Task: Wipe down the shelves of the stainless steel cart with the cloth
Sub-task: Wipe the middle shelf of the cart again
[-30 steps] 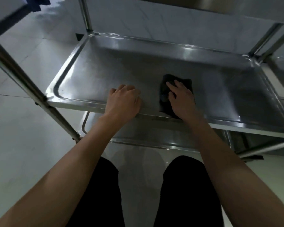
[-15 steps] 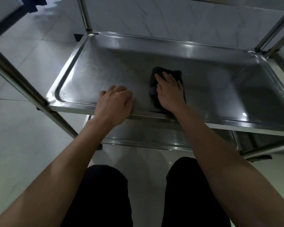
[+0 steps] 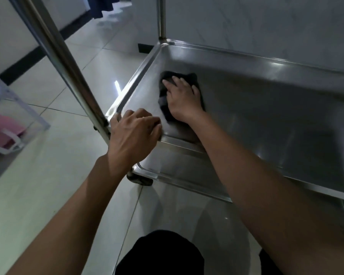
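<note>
A dark cloth lies flat on the middle shelf of the stainless steel cart, near the shelf's left end. My right hand presses down on the cloth with its fingers straight and spread; most of the cloth is hidden under the palm. My left hand grips the shelf's near-left corner rim, fingers curled over the edge, right beside the front-left post.
A lower shelf sits under the middle one, with a caster wheel at its left corner. The back-left post rises at the far corner. A clear plastic bin with pink contents stands on the tiled floor at left. My dark-trousered knees are below.
My right hand has slid the cloth leftward along the shelf to its left end. My left hand moved left to the corner rim by the post. The view swung left.
</note>
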`<state>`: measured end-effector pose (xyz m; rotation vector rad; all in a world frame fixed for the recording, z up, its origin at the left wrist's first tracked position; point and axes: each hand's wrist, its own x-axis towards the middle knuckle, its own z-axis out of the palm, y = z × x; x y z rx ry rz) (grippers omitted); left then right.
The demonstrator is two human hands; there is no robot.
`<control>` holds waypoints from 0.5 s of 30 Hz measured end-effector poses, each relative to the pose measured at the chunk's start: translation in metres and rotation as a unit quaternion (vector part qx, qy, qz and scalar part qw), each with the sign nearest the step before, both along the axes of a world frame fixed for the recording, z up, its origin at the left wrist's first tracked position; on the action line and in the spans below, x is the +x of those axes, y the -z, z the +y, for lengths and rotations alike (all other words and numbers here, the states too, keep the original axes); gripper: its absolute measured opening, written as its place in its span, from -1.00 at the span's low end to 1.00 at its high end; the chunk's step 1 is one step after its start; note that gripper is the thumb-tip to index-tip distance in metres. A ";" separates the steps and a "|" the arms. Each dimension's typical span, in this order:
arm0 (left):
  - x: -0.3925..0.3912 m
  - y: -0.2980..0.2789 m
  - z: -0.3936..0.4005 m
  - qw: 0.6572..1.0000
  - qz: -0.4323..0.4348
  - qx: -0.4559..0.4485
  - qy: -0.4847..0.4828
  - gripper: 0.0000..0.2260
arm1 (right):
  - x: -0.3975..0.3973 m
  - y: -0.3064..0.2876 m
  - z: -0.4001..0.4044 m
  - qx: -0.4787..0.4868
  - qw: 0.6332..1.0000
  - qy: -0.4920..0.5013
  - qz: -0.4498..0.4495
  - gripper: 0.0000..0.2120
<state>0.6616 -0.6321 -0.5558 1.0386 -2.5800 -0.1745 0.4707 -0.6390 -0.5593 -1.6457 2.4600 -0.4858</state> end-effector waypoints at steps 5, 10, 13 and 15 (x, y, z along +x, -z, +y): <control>0.003 0.001 0.005 1.000 -0.017 0.013 -0.002 -0.66 | 0.026 -0.006 -0.045 0.019 0.996 -0.083 -0.003 -0.53; 0.000 -0.003 0.012 0.999 -0.042 0.032 -0.012 -0.64 | 0.020 -0.005 -0.040 0.009 0.995 -0.101 -0.018 -0.53; -0.006 -0.007 0.017 0.998 -0.049 0.039 -0.024 -0.64 | 0.012 -0.003 -0.031 0.004 0.996 -0.084 -0.013 -0.53; -0.012 -0.010 0.021 0.997 -0.060 0.037 -0.032 -0.66 | 0.003 -0.003 -0.019 0.004 0.998 -0.064 -0.011 -0.53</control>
